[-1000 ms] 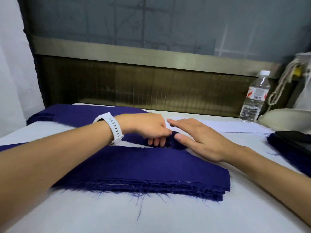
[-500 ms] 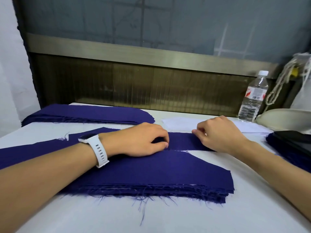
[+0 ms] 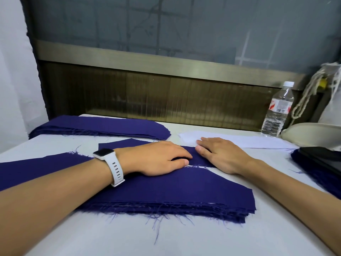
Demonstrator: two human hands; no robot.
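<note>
A thick stack of navy cloth pieces [image 3: 177, 196] with frayed edges lies on the white table in front of me. Behind it a single navy cloth piece [image 3: 127, 145] is spread flat. My left hand [image 3: 156, 157], with a white watch at the wrist, rests palm down on that piece, fingers nearly straight. My right hand [image 3: 219, 154] lies flat beside it, fingers stretched leftward, pressing the right end of the same piece. The two hands almost touch at the fingertips.
A second stack of navy cloth [image 3: 99, 126] sits at the back left. White paper [image 3: 239, 141] lies at the back right, with a water bottle [image 3: 278, 109] behind it. A dark stack of cloth with a black object on top [image 3: 321, 163] occupies the right edge.
The small cloth piece was bunched under my left fingers a second ago; it is now laid out flat. Both hands went from curled to flat on it.
</note>
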